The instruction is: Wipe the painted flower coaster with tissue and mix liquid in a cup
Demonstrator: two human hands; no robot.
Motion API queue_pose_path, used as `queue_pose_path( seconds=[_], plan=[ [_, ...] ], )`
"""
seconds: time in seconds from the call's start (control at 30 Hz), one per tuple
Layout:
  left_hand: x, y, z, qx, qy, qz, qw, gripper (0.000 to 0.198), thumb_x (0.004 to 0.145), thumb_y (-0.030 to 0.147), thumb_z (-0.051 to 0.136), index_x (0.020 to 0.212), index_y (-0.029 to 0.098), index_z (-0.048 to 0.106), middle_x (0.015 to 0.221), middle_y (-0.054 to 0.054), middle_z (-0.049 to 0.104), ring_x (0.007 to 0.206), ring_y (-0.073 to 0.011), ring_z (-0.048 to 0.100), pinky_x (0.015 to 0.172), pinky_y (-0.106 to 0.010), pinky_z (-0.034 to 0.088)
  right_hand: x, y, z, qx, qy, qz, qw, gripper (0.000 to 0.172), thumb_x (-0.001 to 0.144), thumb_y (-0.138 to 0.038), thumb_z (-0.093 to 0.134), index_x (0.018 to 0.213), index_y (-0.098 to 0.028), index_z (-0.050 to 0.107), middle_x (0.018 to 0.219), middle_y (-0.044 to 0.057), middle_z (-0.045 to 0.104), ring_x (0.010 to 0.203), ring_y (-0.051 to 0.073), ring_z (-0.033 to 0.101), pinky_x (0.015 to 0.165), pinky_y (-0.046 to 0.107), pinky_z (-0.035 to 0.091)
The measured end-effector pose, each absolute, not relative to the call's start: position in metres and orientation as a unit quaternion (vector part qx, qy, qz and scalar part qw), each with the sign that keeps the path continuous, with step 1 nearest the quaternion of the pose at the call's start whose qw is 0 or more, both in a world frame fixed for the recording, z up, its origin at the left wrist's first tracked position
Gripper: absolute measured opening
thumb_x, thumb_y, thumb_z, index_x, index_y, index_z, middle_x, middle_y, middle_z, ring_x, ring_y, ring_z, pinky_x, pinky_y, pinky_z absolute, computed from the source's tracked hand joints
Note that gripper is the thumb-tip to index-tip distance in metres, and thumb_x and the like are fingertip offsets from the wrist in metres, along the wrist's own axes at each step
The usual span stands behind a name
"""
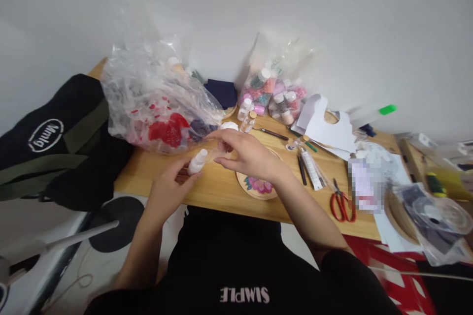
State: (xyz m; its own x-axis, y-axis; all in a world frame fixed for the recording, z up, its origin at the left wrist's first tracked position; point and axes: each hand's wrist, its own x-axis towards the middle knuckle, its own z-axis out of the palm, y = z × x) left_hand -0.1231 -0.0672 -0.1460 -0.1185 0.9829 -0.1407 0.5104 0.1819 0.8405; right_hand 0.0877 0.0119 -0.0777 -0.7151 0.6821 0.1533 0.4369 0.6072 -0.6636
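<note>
My left hand (170, 188) grips a small white bottle (197, 162) upright, low above the front part of the wooden table. Just beside the bottle's top, my right hand (246, 153) pinches a clear, thin piece (213, 154) that looks like plastic; its exact shape is blurred. Under my right wrist lies a round wooden hoop or disc (254, 196) with a pink flower and green leaves, partly covered by the hand. Behind my right fingers stand a white-capped bottle (244, 109) and a small corked glass bottle (248, 122).
A big clear plastic bag (158, 93) bulges at the left. Bags of colourful bead jars (260, 86) lean on the wall. Rightward lie a white tube (312, 170), red-handled pliers (342, 205), a cut white sheet (328, 130) and a spool (439, 216). A black bag (62, 157) hangs left.
</note>
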Motion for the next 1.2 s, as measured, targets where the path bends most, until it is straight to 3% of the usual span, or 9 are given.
queue_pose_path(
  seconds=[0.17, 0.47, 0.73, 0.93, 1.2],
  plan=[
    [-0.122, -0.069, -0.146, 0.566, 0.672, 0.322, 0.353, 0.039, 0.076, 0.046, 0.066, 0.106, 0.021, 0.068, 0.1, -0.007, 0.074, 0.084, -0.0253, 0.07, 0.081, -0.041, 0.058, 0.082, 0.011, -0.077, -0.326, -0.884, 0.28, 0.182, 0.023, 0.085, -0.015, 0.062, 0.108, -0.018, 0.059, 0.108, 0.009, 0.065, 0.093, 0.021, 0.059, 0.08, 0.033, 0.047],
    [-0.129, -0.072, -0.148, 0.599, 0.665, 0.318, 0.311, 0.032, 0.081, 0.04, 0.066, 0.107, 0.023, 0.07, 0.107, -0.006, 0.073, 0.091, -0.0247, 0.07, 0.089, -0.04, 0.056, 0.081, 0.012, -0.081, -0.292, -0.898, 0.268, 0.191, 0.019, 0.089, -0.013, 0.056, 0.107, -0.017, 0.062, 0.106, 0.008, 0.065, 0.096, 0.019, 0.059, 0.084, 0.032, 0.047],
    [-0.129, -0.075, -0.149, 0.634, 0.651, 0.317, 0.271, 0.026, 0.086, 0.037, 0.064, 0.108, 0.023, 0.07, 0.106, -0.002, 0.073, 0.091, -0.0223, 0.068, 0.087, -0.034, 0.055, 0.08, 0.01, -0.09, -0.281, -0.904, 0.269, 0.177, 0.015, 0.092, -0.013, 0.055, 0.102, -0.017, 0.066, 0.102, 0.008, 0.067, 0.097, 0.019, 0.061, 0.085, 0.033, 0.048],
    [-0.13, -0.076, -0.152, 0.65, 0.64, 0.328, 0.244, 0.027, 0.086, 0.037, 0.065, 0.108, 0.022, 0.072, 0.105, -0.003, 0.075, 0.096, -0.023, 0.069, 0.091, -0.035, 0.054, 0.081, 0.012, -0.086, -0.281, -0.892, 0.299, 0.191, 0.011, 0.092, -0.016, 0.06, 0.099, -0.015, 0.069, 0.099, 0.008, 0.07, 0.09, 0.017, 0.063, 0.082, 0.031, 0.049],
    [-0.126, -0.078, -0.155, 0.68, 0.62, 0.364, 0.146, 0.023, 0.091, 0.038, 0.063, 0.105, 0.024, 0.073, 0.093, -0.004, 0.076, 0.084, -0.022, 0.07, 0.077, -0.036, 0.058, 0.084, 0.016, -0.085, -0.269, -0.886, 0.314, 0.209, 0.011, 0.088, -0.015, 0.066, 0.098, -0.012, 0.071, 0.084, 0.003, 0.067, 0.074, 0.013, 0.058, 0.071, 0.026, 0.046]
  ],
)
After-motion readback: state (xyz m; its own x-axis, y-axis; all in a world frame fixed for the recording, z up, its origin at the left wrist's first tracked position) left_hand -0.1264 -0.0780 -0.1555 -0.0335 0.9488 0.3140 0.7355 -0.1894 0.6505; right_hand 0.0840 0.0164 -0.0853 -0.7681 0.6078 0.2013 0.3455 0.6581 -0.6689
